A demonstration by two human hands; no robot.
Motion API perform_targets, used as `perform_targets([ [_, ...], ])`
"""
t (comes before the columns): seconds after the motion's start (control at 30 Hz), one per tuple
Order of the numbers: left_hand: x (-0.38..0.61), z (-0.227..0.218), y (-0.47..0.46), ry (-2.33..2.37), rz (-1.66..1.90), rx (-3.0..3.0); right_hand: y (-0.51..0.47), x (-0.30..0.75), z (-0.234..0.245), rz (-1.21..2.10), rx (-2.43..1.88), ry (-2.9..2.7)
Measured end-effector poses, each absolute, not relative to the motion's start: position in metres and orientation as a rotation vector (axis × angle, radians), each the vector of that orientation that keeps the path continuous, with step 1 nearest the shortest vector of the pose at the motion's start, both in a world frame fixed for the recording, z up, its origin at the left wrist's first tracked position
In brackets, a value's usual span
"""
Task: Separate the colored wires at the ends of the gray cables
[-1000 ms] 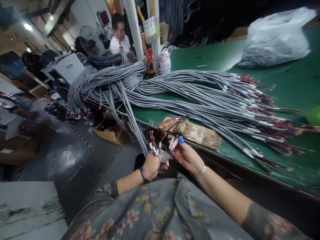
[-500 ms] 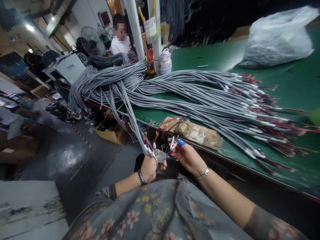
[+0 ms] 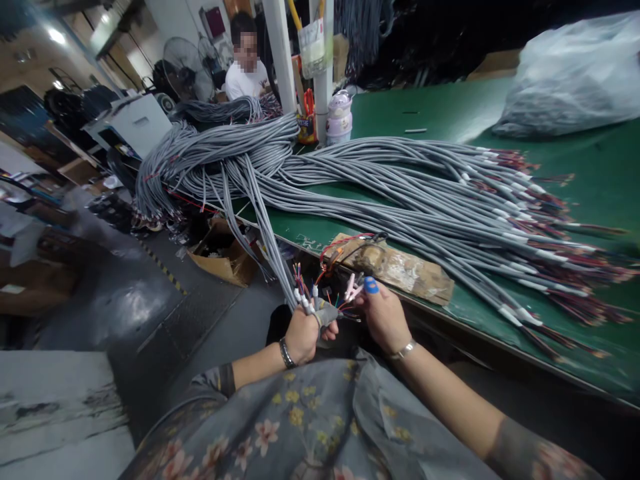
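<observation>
My left hand point(image 3: 303, 336), its thumb wrapped in something grey, is closed around the ends of several grey cables point(image 3: 273, 250) that come down from the bench. White sleeves point(image 3: 306, 303) and thin coloured wires stick out above the fist. More loose wire ends point(image 3: 345, 308) fan out from it toward the right. My right hand point(image 3: 387, 321), a blue cover on one fingertip, pinches a small pale pink clip-like piece point(image 3: 353, 288) just beyond those wires. The fingers partly hide this piece, so its exact kind is unclear.
A long pile of grey cables point(image 3: 350, 193) with stripped ends covers the green bench point(image 3: 430, 110). At the bench edge lies a taped wooden block point(image 3: 405, 270) with red and black leads. A carton point(image 3: 220, 253) sits below. Behind are a plastic bag point(image 3: 570, 80), a purple bottle point(image 3: 340, 120) and a seated person point(image 3: 245, 77).
My right hand has moved slightly right with the pink piece, away from my left fist. The left hand keeps its hold on the cables. The whole view has shifted a little.
</observation>
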State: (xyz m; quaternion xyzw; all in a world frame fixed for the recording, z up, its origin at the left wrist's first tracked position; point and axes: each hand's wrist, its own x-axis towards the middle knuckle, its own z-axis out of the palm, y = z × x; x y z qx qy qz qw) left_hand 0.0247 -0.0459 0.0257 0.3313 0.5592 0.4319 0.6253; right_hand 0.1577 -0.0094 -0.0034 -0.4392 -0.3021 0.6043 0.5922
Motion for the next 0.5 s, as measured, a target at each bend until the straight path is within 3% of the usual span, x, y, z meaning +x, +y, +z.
perform_targets([
  [0.07, 0.025, 0.026, -0.046, 1.269, 0.995, 0.761, -0.01, 0.159, -0.004, 1.362, -1.052, -0.761],
  [0.27, 0.028, 0.024, -0.046, 1.268, 0.988, 0.781, -0.002, 0.156, -0.012, 1.758, -0.843, -0.548],
  [0.5, 0.028, 0.018, -0.045, 1.293, 0.968, 0.799, 0.002, 0.152, -0.016, 1.727, -0.806, -0.392],
])
